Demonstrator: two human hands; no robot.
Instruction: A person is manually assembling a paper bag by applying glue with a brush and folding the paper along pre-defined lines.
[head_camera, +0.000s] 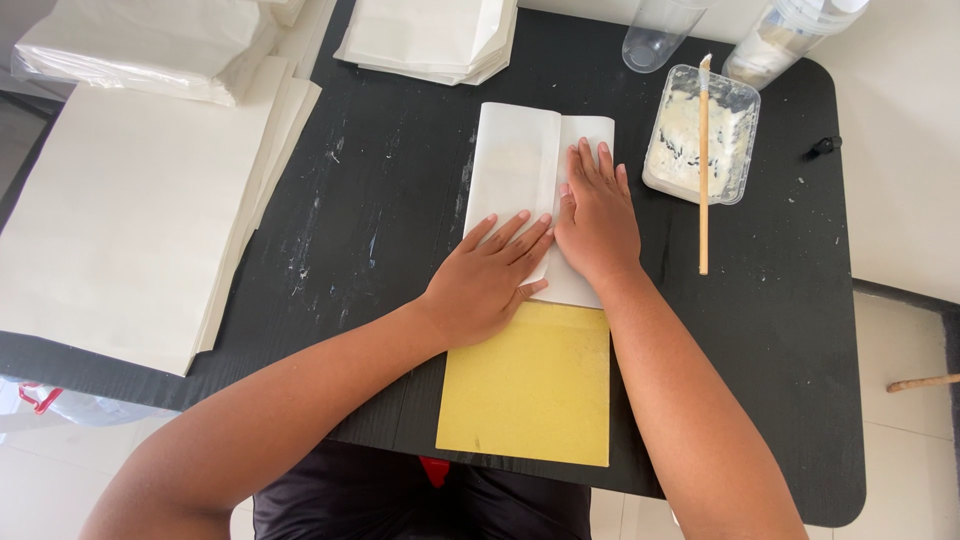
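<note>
Both hands lie flat, fingers spread, grasping nothing: left hand (490, 275) and right hand (597, 215) press the folded white paper (515, 170) onto a yellow board (530, 390) mid-counter (400, 200). Their palms hide the paper's lower fold.

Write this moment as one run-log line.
left hand: flat on folded white paper | right hand: pressing fold | yellow sheet: beneath | paste tray: right

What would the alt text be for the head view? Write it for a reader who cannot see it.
Both hands, left hand and right hand, press flat on a folded white paper on a black table, above a yellow sheet. A tray of white paste with a stick brush sits right; white paper stacks lie left.
</note>
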